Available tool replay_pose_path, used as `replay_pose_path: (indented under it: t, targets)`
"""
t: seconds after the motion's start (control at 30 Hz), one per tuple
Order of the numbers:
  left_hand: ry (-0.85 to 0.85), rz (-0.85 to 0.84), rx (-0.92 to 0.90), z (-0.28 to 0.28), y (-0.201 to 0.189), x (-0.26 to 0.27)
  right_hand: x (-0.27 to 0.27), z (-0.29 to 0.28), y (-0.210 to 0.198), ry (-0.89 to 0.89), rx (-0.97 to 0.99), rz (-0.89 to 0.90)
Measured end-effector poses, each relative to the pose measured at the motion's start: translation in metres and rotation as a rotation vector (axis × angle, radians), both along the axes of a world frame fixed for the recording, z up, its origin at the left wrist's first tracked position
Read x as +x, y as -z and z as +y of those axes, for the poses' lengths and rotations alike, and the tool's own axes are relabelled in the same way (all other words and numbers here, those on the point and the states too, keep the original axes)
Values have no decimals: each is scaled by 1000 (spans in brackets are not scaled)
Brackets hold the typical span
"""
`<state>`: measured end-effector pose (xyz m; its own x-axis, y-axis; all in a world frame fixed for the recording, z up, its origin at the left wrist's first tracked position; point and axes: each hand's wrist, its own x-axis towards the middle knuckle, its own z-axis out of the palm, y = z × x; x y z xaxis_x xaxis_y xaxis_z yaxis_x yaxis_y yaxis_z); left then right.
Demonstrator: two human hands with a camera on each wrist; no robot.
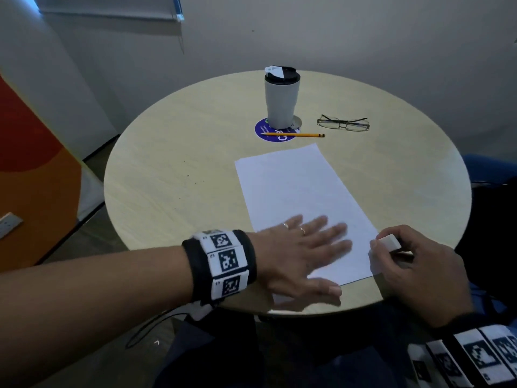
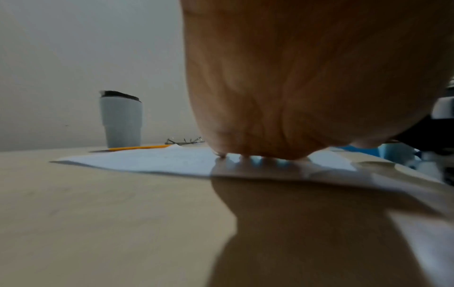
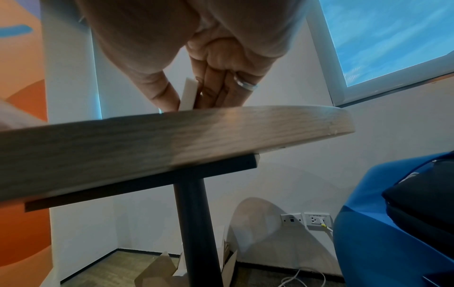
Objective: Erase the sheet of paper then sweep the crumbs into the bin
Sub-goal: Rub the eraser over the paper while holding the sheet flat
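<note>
A white sheet of paper [image 1: 296,197] lies on the round wooden table [image 1: 173,169], its near end at the table's front edge. My left hand [image 1: 305,247] lies flat on the sheet's near end with fingers spread, pressing it down; the left wrist view shows the same sheet [image 2: 157,161] under the palm. My right hand [image 1: 414,261] pinches a white eraser [image 1: 389,242] between thumb and fingers at the sheet's near right corner. In the right wrist view the eraser [image 3: 189,93] stands upright in that hand [image 3: 186,101], just above the table's edge [image 3: 172,139].
A grey lidded tumbler [image 1: 282,98] stands on a blue round coaster [image 1: 268,132] at the back. A yellow pencil [image 1: 293,134] and a pair of glasses [image 1: 343,124] lie beside it. A cardboard box [image 3: 157,271] sits on the floor by the table's post. A blue chair [image 3: 393,223] stands to the right.
</note>
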<state>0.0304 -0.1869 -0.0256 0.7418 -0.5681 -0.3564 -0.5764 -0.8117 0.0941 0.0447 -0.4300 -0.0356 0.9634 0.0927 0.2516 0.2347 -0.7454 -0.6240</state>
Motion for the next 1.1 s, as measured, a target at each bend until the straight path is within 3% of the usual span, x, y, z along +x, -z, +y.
replay_pose_path:
  t: [0.03,0.1,0.3,0.37,0.47,0.5,0.57,0.7,0.77,0.93,1.03,1.1]
  targets:
    - [65,16,11,4,1,-6,0,0,-1,4,-1,3]
    - [22,22,-6,28,3,-8,0,1,0,12,-6,11]
    - [-556,-83,65,112,-2,7,-3,6,-2,26,-19,23]
    - [-467,-115,46,106,-3,-1,-2,8,-2,47,-29,38]
    - [-39,-76,28,81,1,-30,-4,9,-2,51,-40,44]
    - [24,-50,31,77,3,-37,-4,9,-2,50,-31,53]
    - [-63,-5,39,84,5,-42,-4,6,2,48,-9,67]
    - [-480,-27,120,126,4,-30,-2,-1,9,58,0,111]
    - [-590,-62,149,135,2,-26,-2,-3,10,52,-25,157]
    - [-174,-18,81,131,2,-35,-2,-6,12,40,-2,201]
    - [-443,-32,134,150,0,-22,-1,-7,14,45,-7,178]
    - [-519,-61,146,156,-5,-10,0,-10,16,53,-17,175]
